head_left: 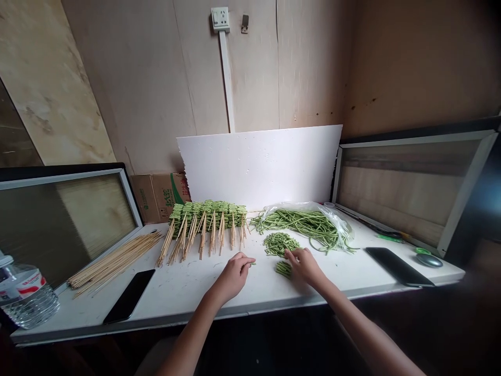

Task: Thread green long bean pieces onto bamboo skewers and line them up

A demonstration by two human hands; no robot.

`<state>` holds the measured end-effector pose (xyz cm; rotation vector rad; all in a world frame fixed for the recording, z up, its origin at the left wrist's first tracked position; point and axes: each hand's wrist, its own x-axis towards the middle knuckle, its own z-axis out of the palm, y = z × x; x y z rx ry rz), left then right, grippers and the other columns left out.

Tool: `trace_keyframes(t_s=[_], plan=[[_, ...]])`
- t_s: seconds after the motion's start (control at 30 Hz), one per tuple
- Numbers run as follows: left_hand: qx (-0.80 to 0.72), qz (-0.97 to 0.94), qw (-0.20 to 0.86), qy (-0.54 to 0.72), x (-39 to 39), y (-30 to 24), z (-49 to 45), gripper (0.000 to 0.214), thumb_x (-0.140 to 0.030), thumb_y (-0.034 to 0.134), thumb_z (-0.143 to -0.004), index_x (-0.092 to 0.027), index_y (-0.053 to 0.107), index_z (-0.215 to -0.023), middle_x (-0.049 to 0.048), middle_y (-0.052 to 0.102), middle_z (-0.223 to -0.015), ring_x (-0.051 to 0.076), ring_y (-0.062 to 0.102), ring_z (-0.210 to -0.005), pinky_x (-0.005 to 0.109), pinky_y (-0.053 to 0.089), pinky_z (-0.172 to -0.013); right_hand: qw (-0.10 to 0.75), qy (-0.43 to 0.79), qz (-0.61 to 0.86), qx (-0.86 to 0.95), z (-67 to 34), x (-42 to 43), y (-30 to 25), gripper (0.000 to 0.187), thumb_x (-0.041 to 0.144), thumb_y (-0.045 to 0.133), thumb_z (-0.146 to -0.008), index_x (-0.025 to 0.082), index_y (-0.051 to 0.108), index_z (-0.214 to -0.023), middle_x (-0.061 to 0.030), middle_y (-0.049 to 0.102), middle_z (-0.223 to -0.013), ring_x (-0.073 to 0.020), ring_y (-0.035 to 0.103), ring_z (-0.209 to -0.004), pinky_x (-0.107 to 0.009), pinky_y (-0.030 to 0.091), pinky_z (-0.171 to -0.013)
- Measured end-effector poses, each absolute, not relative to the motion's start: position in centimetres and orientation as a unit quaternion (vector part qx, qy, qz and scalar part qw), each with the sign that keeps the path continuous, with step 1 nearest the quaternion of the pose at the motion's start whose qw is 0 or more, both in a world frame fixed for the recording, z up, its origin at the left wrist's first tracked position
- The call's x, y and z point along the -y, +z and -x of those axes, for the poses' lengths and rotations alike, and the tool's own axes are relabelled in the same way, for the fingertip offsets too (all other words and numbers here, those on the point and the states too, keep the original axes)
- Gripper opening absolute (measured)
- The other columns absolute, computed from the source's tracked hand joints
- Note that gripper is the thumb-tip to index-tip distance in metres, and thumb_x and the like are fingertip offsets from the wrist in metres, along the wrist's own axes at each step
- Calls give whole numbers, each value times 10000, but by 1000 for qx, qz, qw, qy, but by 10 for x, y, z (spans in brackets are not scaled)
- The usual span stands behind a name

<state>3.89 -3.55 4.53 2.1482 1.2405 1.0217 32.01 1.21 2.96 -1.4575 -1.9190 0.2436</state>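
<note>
My left hand (234,273) rests on the white table (188,292) with its fingers curled and pinched on a small green bean piece at its fingertips. My right hand (303,265) lies over a small cluster of cut green bean pieces (282,268), fingers bent down onto them. Just behind lies a loose pile of cut bean pieces (278,243). Long whole green beans (309,223) spill from a clear plastic bag at the back right. Rows of finished bean skewers (205,219) lie at the back centre.
A bundle of bare bamboo sticks (117,260) lies at the left, with a black phone (129,295) and a water bottle (23,297) nearer the left edge. Another dark phone (398,265), a round grey object (429,259) and green-handled scissors (389,236) sit at the right. A white board (260,164) leans on the wall.
</note>
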Motion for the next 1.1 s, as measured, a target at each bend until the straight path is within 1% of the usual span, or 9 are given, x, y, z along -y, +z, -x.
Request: trace_keyframes(t_s=[0.1, 0.2, 0.33, 0.47, 0.53, 0.63, 0.83, 1.0, 1.1], plan=[[-440, -769, 246, 394, 39, 49, -46, 331, -287, 538, -1005, -238, 717, -1278, 86, 728, -1143, 185, 703, -855, 331, 573, -819, 384, 138, 500, 764, -307, 1, 43, 574, 617, 443, -1018, 192, 795, -862, -109, 749, -867, -272, 649, -881, -377, 491, -812], [-418, -757, 277, 420, 45, 54, -53, 380, -241, 607, -969, -235, 662, -1345, 66, 758, -1064, 172, 720, -804, 323, 592, -801, 409, 212, 399, 793, -287, 21, 57, 431, 607, 605, -960, 235, 780, -1089, -80, 757, -986, -230, 652, -887, -315, 490, -727], [-401, -768, 237, 440, 53, 61, -59, 392, -180, 652, -941, -248, 670, -1327, 48, 774, -996, 190, 727, -898, 325, 578, -866, 432, 201, 323, 818, -271, 38, 64, 289, 529, 666, -958, 274, 796, -992, -49, 744, -875, -204, 604, -823, -300, 457, -688], [-408, -780, 175, 442, 55, 67, -58, 177, -237, 690, -944, -238, 780, -1096, 57, 768, -957, 205, 706, -874, 311, 548, -795, 470, 177, 297, 812, -270, 39, 63, 248, 480, 679, -964, 253, 780, -959, -58, 735, -849, -211, 587, -819, -312, 463, -691], [-404, -787, 165, 435, 57, 70, -57, 139, -262, 671, -962, -238, 799, -1014, 57, 763, -933, 203, 695, -855, 307, 532, -772, 477, 169, 293, 811, -270, 38, 61, 225, 461, 697, -956, 247, 767, -948, -57, 733, -838, -214, 584, -813, -315, 467, -682], [-397, -789, 174, 435, 60, 74, -58, 167, -273, 641, -981, -232, 795, -1033, 63, 756, -929, 205, 685, -853, 306, 527, -767, 497, 141, 279, 810, -269, 38, 61, 169, 397, 685, -975, 245, 747, -938, -52, 721, -815, -217, 577, -804, -330, 471, -687], [-386, -755, 247, 469, 64, 78, -63, 165, -334, 706, -942, -212, 806, -990, 66, 769, -906, 203, 693, -833, 308, 536, -769, 517, 84, 265, 810, -267, 44, 69, 103, 274, 636, -1003, 247, 704, -930, -57, 694, -853, -237, 570, -853, -383, 478, -773], [-352, -634, 428, 540, 57, 73, -68, 315, -421, 826, -832, -147, 768, -978, 82, 771, -826, 211, 727, -765, 351, 592, -792, 550, 88, 319, 767, -256, 56, 69, 135, 346, 680, -976, 253, 742, -899, -58, 699, -865, -245, 602, -858, -390, 478, -790], [-330, -611, 450, 561, 54, 70, -69, 329, -450, 816, -836, -138, 762, -927, 103, 764, -899, 217, 722, -847, 353, 591, -831, 545, 131, 337, 757, -249, 62, 68, 231, 391, 639, -1000, 246, 765, -872, -41, 700, -773, -221, 603, -770, -365, 481, -741]])
